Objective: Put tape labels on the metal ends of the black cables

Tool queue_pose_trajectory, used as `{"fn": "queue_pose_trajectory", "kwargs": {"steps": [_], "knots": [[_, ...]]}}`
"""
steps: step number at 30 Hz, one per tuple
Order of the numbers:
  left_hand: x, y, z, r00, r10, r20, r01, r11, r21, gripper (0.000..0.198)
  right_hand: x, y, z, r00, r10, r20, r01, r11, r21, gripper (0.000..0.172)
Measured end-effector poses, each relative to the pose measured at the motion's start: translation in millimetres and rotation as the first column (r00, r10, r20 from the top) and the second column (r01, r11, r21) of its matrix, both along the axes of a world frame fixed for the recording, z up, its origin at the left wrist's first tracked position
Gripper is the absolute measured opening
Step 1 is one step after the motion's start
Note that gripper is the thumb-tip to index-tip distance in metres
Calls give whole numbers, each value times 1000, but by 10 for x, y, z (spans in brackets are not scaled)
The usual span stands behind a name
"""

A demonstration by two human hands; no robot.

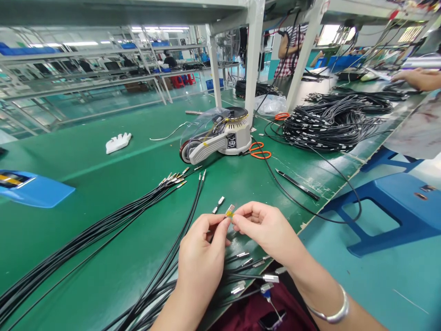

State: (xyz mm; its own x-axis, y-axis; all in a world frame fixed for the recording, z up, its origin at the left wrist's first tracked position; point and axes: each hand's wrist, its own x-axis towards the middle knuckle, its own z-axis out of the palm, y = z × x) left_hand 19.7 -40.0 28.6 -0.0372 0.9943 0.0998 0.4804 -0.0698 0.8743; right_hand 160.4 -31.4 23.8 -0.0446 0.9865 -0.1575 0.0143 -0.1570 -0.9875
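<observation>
Between finger and thumb, my left hand (203,250) grips a black cable just behind its metal connector (231,208). A small piece of yellow tape (229,214) lies against that connector's base, and my right hand (263,225) pinches at it with closed fingertips. Both hands meet over the front edge of the green table. Under and beside them are several black cables with silver connectors (271,278). Another connector end (220,201) rests just beyond my fingers. To the left runs a bundle of black cables (131,216), its tips pointing away from me.
A tape dispenser (237,133) stands ahead, near orange-handled scissors (260,151) and a black craft knife (298,184). Coiled cables (320,124) are heaped at the right. A white glove (118,143) and blue holder (37,188) lie left. Blue stools (406,207) stand right; a co-worker's hand (418,79) shows there.
</observation>
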Motion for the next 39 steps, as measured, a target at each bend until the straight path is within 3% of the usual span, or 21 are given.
{"fn": "queue_pose_trajectory", "kwargs": {"steps": [13,22,32,39], "knots": [[10,4,52,990,11,143,13,986,-167,22,-9,10,20,1000,7,-12,-6,999,44,19],[5,19,35,923,-46,381,140,965,-222,20,1,22,25,996,33,-81,-29,998,55,19],[-40,43,1,840,-145,523,286,937,-199,21,17,17,73,993,65,-101,-59,996,63,21],[-90,88,25,727,-231,647,467,856,-220,25,83,20,56,992,106,-68,-99,990,104,22]]}}
